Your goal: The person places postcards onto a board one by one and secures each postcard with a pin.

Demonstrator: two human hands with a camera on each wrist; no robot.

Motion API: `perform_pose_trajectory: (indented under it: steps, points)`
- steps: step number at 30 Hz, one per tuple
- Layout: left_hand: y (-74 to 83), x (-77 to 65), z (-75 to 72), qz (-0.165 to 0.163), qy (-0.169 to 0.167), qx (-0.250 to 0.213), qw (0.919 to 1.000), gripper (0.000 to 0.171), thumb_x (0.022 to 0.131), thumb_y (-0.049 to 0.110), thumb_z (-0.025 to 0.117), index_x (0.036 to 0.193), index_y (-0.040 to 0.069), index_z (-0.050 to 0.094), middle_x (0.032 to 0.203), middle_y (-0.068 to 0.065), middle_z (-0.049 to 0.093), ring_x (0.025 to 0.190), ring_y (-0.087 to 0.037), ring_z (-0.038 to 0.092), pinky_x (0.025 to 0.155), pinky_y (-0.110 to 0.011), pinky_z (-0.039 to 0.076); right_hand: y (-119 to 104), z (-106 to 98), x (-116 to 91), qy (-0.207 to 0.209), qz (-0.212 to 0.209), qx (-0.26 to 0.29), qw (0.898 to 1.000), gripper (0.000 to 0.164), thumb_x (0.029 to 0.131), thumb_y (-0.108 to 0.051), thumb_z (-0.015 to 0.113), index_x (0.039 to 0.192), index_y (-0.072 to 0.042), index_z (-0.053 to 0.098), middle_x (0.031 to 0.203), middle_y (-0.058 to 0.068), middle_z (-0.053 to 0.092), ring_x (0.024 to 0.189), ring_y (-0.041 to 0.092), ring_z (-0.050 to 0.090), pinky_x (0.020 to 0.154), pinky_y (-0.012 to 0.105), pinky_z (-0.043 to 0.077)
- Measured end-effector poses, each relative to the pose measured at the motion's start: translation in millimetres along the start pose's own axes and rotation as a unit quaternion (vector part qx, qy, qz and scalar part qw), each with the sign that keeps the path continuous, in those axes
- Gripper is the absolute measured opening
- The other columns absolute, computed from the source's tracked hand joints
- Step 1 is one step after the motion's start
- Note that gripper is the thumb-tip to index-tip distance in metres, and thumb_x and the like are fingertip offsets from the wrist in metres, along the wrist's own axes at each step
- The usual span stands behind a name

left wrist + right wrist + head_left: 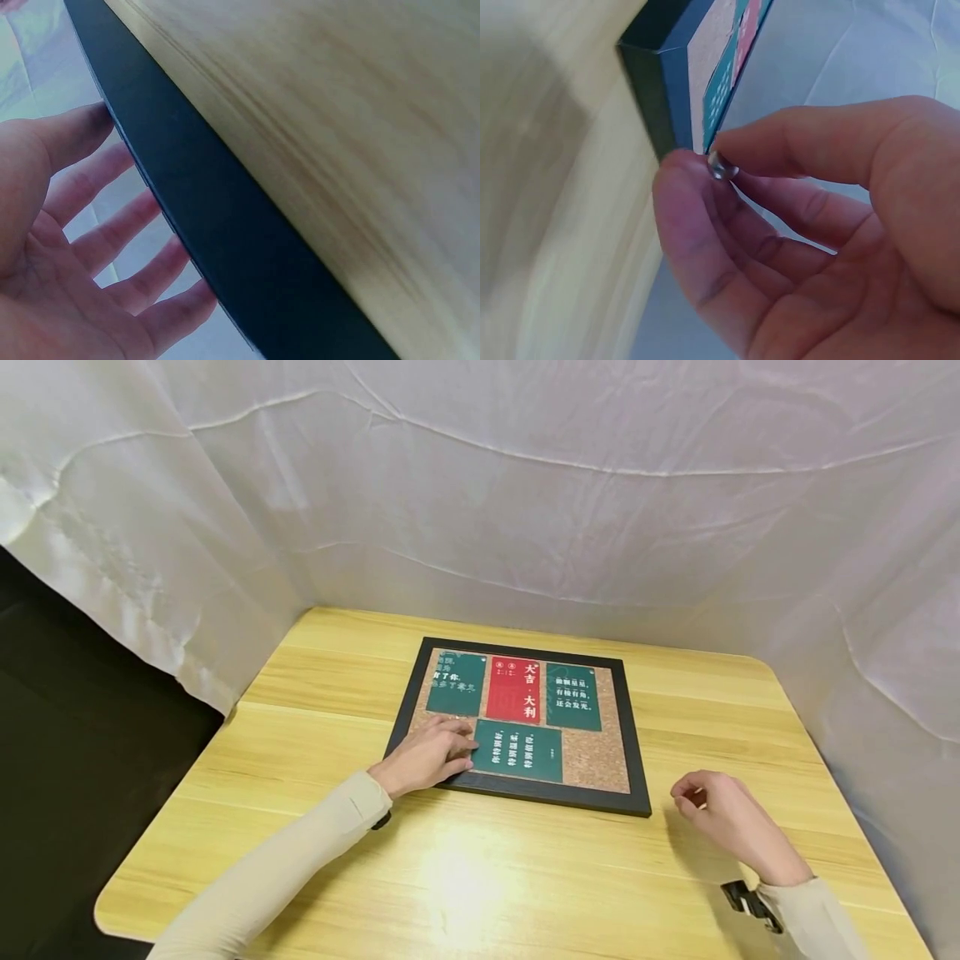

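A black-framed cork board [596,764] lies on the table, with two green cards and a red card [513,689] in its upper row. Another green card [517,752], printed sideways with white characters, lies below them. My left hand [427,756] rests on the lower left of the board, fingertips at that lower card's left edge. In the left wrist view its fingers are spread loosely along the black frame [187,172]. Right of the board, my right hand [723,822] is raised over the table. Between its thumb and index finger it pinches a small silver thumbtack [721,166].
The yellow wood-grain table [315,685] has rounded corners. Behind it and along both sides hang white curtains [525,527]. Small shiny tacks show at the top corners of the upper cards. A dark area [75,777] lies beyond the table's left edge.
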State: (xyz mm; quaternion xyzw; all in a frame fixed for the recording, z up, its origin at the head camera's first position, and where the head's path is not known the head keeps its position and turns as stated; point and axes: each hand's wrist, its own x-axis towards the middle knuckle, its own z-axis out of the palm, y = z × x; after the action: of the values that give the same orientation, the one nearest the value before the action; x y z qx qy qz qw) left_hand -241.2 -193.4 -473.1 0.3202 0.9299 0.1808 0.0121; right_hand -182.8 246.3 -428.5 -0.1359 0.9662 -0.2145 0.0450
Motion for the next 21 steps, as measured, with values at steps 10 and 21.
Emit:
perform_pose_trajectory:
  steps: [10, 21]
  points:
    - [-1.3, -0.1, 0.7, 0.006, 0.0, 0.007, 1.0, 0.035, 0.098, 0.026, 0.073, 0.127, 0.007, 0.074, 0.138, -0.011, 0.068, 0.139, -0.029, 0.055, 0.122, -0.049, 0.035, -18.6, -1.6, 23.0, 0.022, -0.036, 0.004, 0.999, 0.016, 0.099, -0.003, 0.059, 0.103, -0.001, 0.074, 0.087, 0.005, 0.073, 0.069, 0.007, 0.056, 0.062, 0.024, 0.047]
    - [0.3, 0.4, -0.2, 0.011, 0.001, 0.004, 0.9999, 0.034, 0.098, 0.024, 0.073, 0.127, 0.006, 0.075, 0.137, -0.012, 0.068, 0.138, -0.03, 0.055, 0.122, -0.049, 0.035, -43.4, -0.7, 53.0, 0.029, -0.043, -0.006, 0.999, 0.02, 0.098, -0.001, 0.057, 0.105, 0.005, 0.075, 0.104, 0.019, 0.075, 0.073, 0.016, 0.057, 0.066, 0.03, 0.048]
